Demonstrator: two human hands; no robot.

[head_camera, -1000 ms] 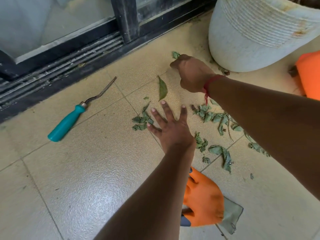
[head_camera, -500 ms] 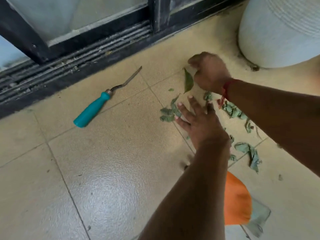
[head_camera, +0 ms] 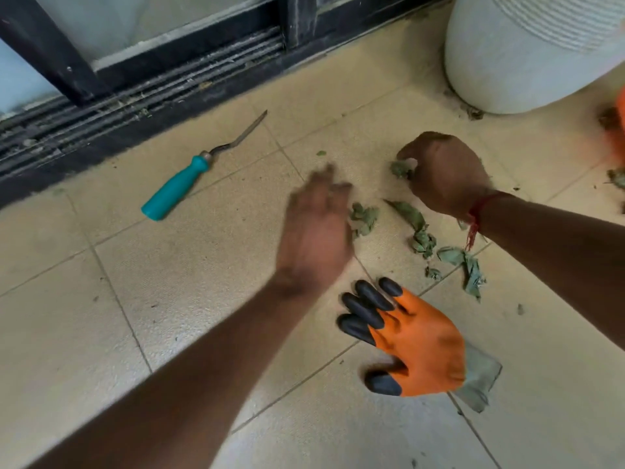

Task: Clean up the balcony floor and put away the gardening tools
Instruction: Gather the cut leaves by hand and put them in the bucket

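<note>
The floor [head_camera: 169, 316] is pale cream-beige tile, faintly speckled, crossed by thin darker grout lines. The tool [head_camera: 182, 184] has a teal handle, a silvery collar and a dull grey blade. The leaves [head_camera: 419, 231] on the tile are a faded, dusty green. The glove [head_camera: 422, 343] is bright orange with black fingertips and a pale grey-green cuff. The pot [head_camera: 521, 52] is off-white, banded with fine horizontal ridges higher up. The door frame [head_camera: 297, 18] is black, its track [head_camera: 101, 126] dark grey in long parallel stripes. A red thread [head_camera: 475, 218] circles the right wrist.
</note>
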